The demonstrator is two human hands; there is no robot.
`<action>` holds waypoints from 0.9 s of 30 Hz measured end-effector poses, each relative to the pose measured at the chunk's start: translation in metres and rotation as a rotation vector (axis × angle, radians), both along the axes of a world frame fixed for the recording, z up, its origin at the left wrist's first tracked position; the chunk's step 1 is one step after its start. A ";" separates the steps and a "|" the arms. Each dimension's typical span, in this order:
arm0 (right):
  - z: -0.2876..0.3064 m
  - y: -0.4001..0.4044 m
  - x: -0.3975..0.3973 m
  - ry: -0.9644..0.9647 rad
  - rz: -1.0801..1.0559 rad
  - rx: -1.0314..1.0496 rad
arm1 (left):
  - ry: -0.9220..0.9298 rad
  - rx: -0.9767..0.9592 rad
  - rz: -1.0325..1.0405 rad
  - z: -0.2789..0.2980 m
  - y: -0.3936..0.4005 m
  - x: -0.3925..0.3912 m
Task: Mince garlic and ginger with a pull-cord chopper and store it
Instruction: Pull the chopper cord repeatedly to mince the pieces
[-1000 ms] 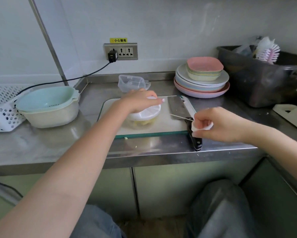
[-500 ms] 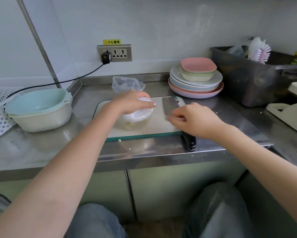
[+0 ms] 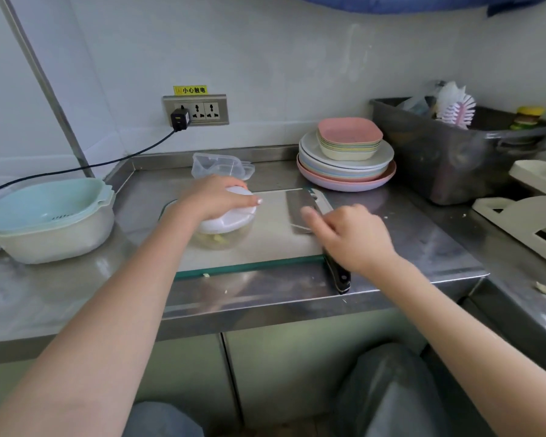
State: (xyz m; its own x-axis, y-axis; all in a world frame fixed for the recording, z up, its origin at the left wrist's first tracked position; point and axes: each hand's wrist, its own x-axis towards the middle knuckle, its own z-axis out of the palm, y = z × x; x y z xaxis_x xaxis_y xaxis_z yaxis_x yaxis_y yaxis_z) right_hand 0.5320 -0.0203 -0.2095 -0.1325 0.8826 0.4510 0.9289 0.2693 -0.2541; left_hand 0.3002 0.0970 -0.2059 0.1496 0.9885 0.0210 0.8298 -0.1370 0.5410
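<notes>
Stainless tabletop (image 3: 76,298), with the cutting board (image 3: 265,247) as landmark; entries run near to far.

- Cleaver (image 3: 300,212): lies on the board's right side, black handle overhanging the near edge toward the person.
- Right hand (image 3: 353,238): above the cleaver's handle end, at the board's right edge. Blurred; fingers (image 3: 309,212) loosely curled and pointing toward the chopper. Whether they pinch the cord handle cannot be told.
- Pull-cord chopper (image 3: 224,225): stands on the board's left half, white lid on a clear bowl, yellowish pieces visible inside, seemingly still coarse.
- Left hand (image 3: 215,197): pressed flat over the chopper lid, fingers spread and bearing down on it.
- Colander bowl (image 3: 44,222): left of the board, well apart.
- Clear storage box (image 3: 221,165): just behind the board, empty and open.
- Stacked plates (image 3: 344,171): behind the board's right corner.

Hazards, as judged: the right hand works directly over the cleaver, so a hard pull could knock the handle off the edge or graze the blade. Slack pressure from the left hand would let the chopper skid or tip across the board.
</notes>
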 end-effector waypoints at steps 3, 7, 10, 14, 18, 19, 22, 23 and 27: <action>0.008 0.016 -0.005 0.083 0.046 0.011 | 0.021 0.020 -0.056 0.001 0.002 0.005; 0.008 0.029 -0.077 -0.112 0.325 -0.168 | 0.021 0.052 -0.070 0.001 0.003 0.008; 0.003 0.023 -0.064 -0.074 0.279 -0.104 | 0.007 0.034 -0.028 0.003 0.001 -0.002; 0.008 0.003 -0.021 0.160 0.052 0.033 | 0.014 0.003 -0.016 0.010 -0.007 0.004; 0.006 0.021 -0.062 0.037 0.289 -0.105 | 0.042 0.029 -0.074 0.006 -0.013 0.009; 0.004 0.024 -0.075 -0.034 0.330 -0.147 | 0.052 0.031 -0.077 0.005 -0.013 0.008; 0.000 0.028 -0.079 -0.062 0.326 -0.123 | 0.028 0.020 -0.054 0.007 -0.011 0.001; 0.000 0.025 -0.072 -0.024 0.299 -0.093 | 0.014 0.017 -0.069 0.007 -0.011 0.000; 0.000 0.009 -0.061 0.022 0.181 0.032 | -0.002 0.022 -0.072 0.007 -0.012 0.008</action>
